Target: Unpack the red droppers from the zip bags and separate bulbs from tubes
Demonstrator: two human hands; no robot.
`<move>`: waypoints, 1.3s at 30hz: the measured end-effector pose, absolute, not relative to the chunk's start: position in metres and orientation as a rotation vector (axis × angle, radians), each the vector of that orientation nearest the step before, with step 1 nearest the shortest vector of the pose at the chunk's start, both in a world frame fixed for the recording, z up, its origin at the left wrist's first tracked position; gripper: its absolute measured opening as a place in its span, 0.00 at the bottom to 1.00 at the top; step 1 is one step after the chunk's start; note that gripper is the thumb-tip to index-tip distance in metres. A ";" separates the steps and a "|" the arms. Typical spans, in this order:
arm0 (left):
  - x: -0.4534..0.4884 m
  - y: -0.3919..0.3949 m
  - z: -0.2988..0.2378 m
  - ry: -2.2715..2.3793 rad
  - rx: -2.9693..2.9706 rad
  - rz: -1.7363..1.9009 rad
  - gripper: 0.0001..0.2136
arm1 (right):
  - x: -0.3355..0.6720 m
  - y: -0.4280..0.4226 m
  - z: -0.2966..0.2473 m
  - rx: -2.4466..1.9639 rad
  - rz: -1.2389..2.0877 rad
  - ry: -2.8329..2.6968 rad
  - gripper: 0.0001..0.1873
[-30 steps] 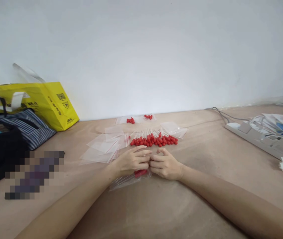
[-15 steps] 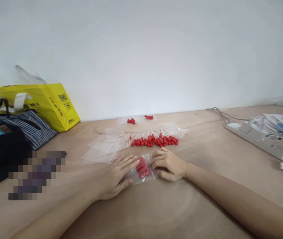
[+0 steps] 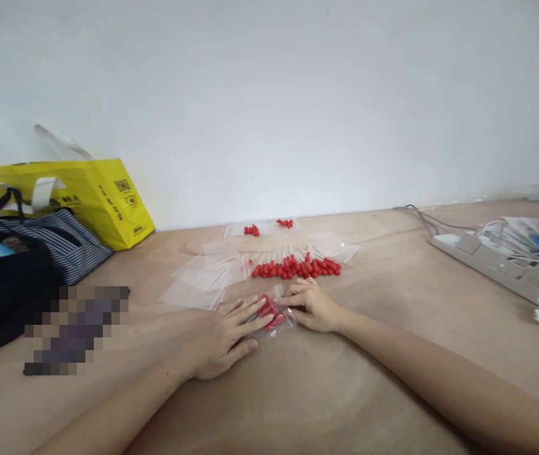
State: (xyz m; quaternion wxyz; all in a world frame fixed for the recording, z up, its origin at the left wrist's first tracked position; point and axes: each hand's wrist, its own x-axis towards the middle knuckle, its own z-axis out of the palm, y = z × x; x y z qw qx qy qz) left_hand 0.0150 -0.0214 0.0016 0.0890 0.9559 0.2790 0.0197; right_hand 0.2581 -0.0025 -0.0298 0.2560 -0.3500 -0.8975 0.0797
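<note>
A small clear zip bag (image 3: 280, 321) with several red-tipped pieces inside lies flat on the table in front of me. My left hand (image 3: 229, 335) rests on its left part, fingers stretched out and spread, two of them over the red tips. At the bag's right edge my right hand (image 3: 314, 305) has its fingers curled and closed on the plastic; the exact grip is partly hidden. Just beyond lies a fanned row of white sticks with red bulb tips (image 3: 295, 266). Overlapping flat zip bags (image 3: 198, 278) lie to the left of that row.
Farther back, near the wall, lie filled zip bags (image 3: 251, 231) with red tips. A yellow bag (image 3: 127, 208), a striped pouch (image 3: 67, 243) and a black bag (image 3: 8, 291) stand at left. A white power strip (image 3: 482, 265) with cables is at right.
My left fingers have slid right, farther over the red pieces. My right hand has shifted slightly left at the bag's edge, and the bag has turned a little.
</note>
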 end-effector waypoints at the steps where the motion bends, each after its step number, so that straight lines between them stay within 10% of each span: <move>1: 0.015 -0.021 0.001 0.822 2.846 0.070 0.22 | 0.259 -0.002 -0.031 -0.939 0.220 -2.440 0.13; 26: -0.001 0.009 -0.008 1.261 2.857 0.536 0.21 | 0.259 -0.010 -0.028 -0.640 0.549 -2.371 0.21; 39: -0.053 0.026 0.005 1.625 2.715 0.172 0.22 | 0.254 -0.011 -0.027 -0.813 0.625 -2.299 0.17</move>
